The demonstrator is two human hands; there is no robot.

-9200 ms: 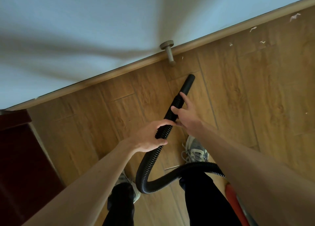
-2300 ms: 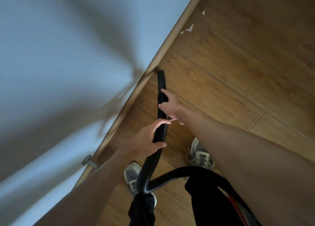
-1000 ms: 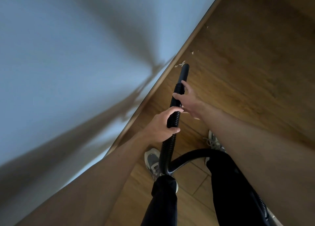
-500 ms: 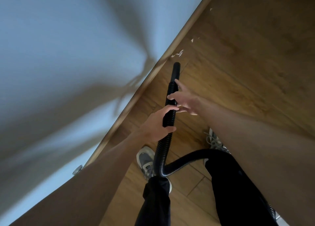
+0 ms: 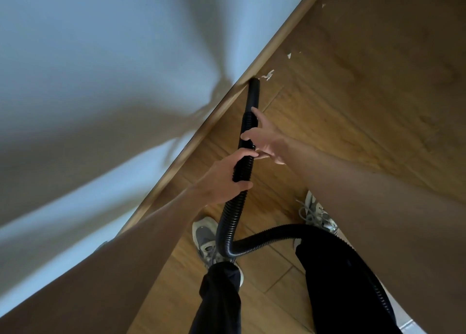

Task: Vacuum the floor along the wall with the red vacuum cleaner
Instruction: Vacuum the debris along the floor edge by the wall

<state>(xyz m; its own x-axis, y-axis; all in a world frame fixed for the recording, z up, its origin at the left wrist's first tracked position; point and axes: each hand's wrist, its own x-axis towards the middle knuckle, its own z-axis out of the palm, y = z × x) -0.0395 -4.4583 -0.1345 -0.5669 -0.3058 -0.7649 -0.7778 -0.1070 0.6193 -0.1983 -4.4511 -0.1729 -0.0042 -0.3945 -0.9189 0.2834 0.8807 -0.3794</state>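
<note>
Fingers of our left hand (image 5: 224, 179) wrap the hose (image 5: 228, 232), our right hand (image 5: 267, 142) pinches it nearer the nozzle (image 5: 253, 94), which touches the skirting board (image 5: 274, 38); a hasty jab may scatter the paper scraps (image 5: 268, 75) beside it.

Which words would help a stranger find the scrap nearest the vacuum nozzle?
Follow the wooden baseboard where the pale wall meets the floor up to the black nozzle tip. Just past that tip lies a white scrap. It is the largest; the other scraps lie farther along the baseboard.
</note>
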